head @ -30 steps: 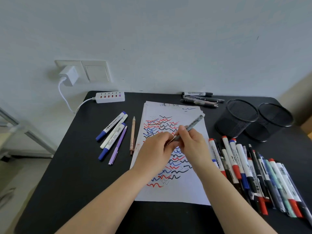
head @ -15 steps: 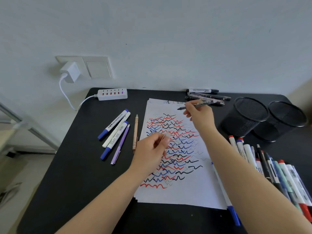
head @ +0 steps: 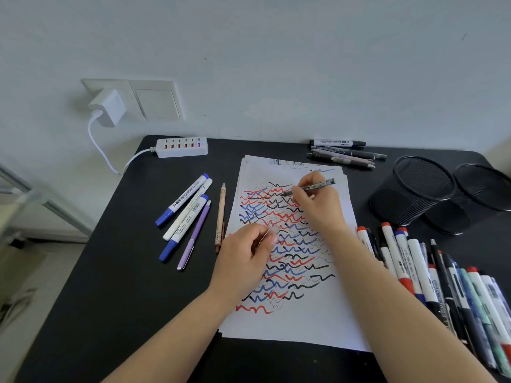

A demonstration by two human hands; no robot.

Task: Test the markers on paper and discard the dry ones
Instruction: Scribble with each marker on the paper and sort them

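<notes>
The right hand [head: 315, 201] pinches a thin dark pen [head: 309, 187] in a writing grip, thumb and first fingers wrapped round the barrel near the tip, and the tip meets the paper [head: 304, 322] high on the sheet, among the wavy lines near its far edge. That spot seems chosen because a little white is left there between the red, blue and black squiggles [head: 287, 244] that crowd the middle. The wrist is bent and the forearm lies slantwise over the sheet's right edge, the pen leaning back toward the right. The left hand [head: 244, 255] rests on the sheet's left side with its fingers curled inward, and its weight probably keeps the loose stack from sliding under the stroke; it appears to pinch something small and pale, perhaps the cap, though I cannot tell for sure. The sorting explains the rest of the table [head: 116, 286]: a fan of markers [head: 420, 269] lies along the right edge, likely waiting their turn, a small group [head: 188, 214] lies left of the sheet with a tan pencil [head: 220, 217] beside it, and a few dark pens [head: 343, 154] lie at the far edge by the wall. Two black mesh cups [head: 442, 194] stand at the far right corner.
</notes>
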